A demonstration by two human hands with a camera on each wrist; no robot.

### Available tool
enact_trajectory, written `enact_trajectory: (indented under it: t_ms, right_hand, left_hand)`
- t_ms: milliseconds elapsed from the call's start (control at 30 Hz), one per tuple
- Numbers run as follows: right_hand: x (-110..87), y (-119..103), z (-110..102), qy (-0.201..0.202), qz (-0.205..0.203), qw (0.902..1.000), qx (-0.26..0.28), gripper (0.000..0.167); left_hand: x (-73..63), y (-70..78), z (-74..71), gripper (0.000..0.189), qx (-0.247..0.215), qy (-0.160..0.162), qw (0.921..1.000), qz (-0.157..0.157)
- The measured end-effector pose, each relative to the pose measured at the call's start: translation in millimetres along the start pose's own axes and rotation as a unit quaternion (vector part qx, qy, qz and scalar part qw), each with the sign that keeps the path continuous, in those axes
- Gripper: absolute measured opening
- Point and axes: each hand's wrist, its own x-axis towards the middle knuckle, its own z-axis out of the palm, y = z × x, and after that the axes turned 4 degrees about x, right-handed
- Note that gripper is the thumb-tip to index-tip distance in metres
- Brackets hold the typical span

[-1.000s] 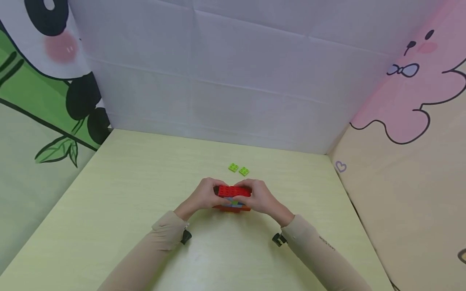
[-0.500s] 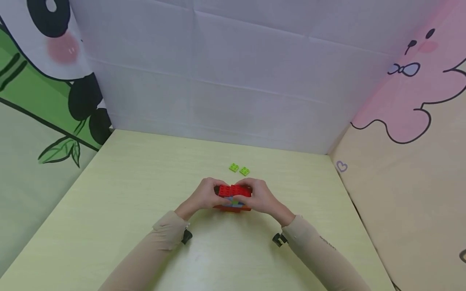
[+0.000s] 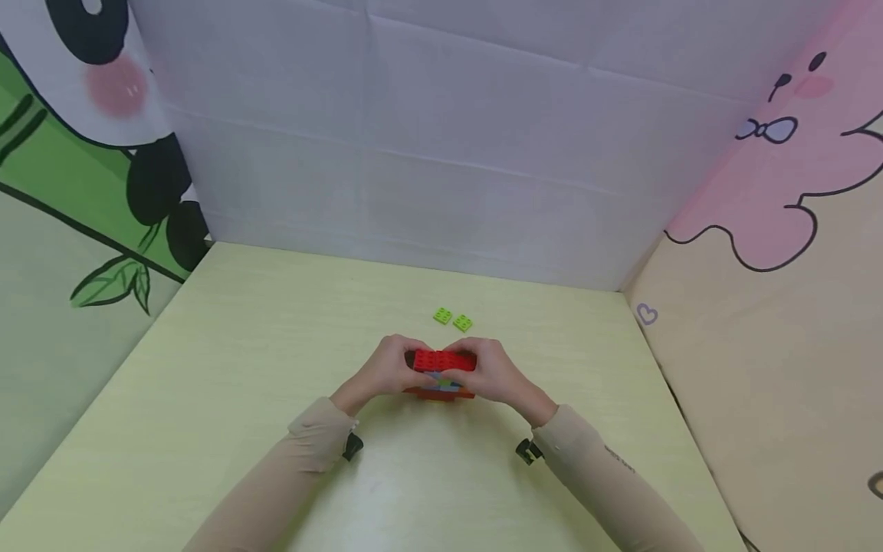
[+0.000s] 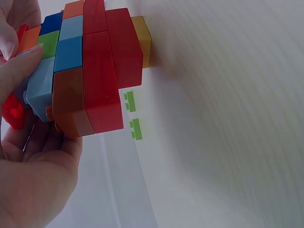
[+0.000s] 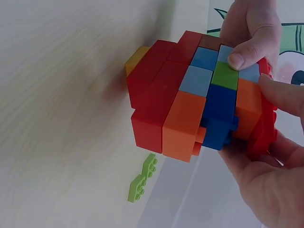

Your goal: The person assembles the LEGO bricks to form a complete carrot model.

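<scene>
My left hand (image 3: 388, 369) and right hand (image 3: 495, 373) grip a built block of toy bricks (image 3: 444, 361) from its two sides, thumbs on the near face, fingers behind. Red studded bricks top it. In the right wrist view, the near face shows a lime-green brick (image 5: 224, 75) among blue, light blue, orange and brown ones. Below those run wider red bricks (image 4: 101, 78), with a yellow brick (image 4: 142, 40) at the bottom. The fingers behind the block are partly hidden. Two lime-green flat bricks (image 3: 442, 315) lie just beyond the hands.
A pale wood-look table (image 3: 276, 330) spreads around the hands. A white cloth wall (image 3: 441, 153) stands at the back. Printed panels with cartoon animals close off the left and right sides.
Half a second ago a dark gap showed between the red bricks on top; now they look joined. Both hands have kept their place and their grip.
</scene>
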Motion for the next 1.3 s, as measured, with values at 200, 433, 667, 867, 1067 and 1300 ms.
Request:
enact_trajectory:
  t_ms: [200,433,667,867,1067,1300]
  right_hand:
    - [1.5,0,2,0.003,0.010,0.9999,-0.004,0.030]
    - [6.8,-10,-3,-0.007,0.037,0.9988,-0.033,0.026]
    - [15.5,-21,-7,-0.029,0.077,0.9939,-0.073,0.026]
    - [17.3,-18,-7,-0.035,0.070,0.9937,-0.080,0.030]
    - [9.9,-6,-5,-0.043,0.031,0.9974,-0.050,0.036]
    - [5.5,-4,-5,-0.041,-0.001,0.9984,-0.039,0.035]
  left_hand:
    - [1.0,-2.5,-0.5,0.029,-0.006,-0.002,0.9999,-0.011]
    - [3.2,-5.0,0.4,0.029,-0.002,-0.002,1.0000,-0.008]
    - [4.0,-6.8,0.0,0.029,-0.008,-0.001,1.0000,0.000]
    - [4.0,-6.6,-0.4,0.029,-0.004,-0.001,1.0000,-0.003]
    - [4.0,-5.1,-0.9,0.030,0.008,-0.003,0.9999,-0.010]
    - [2.5,-0.4,-2.7,0.029,0.003,-0.006,0.9999,-0.011]
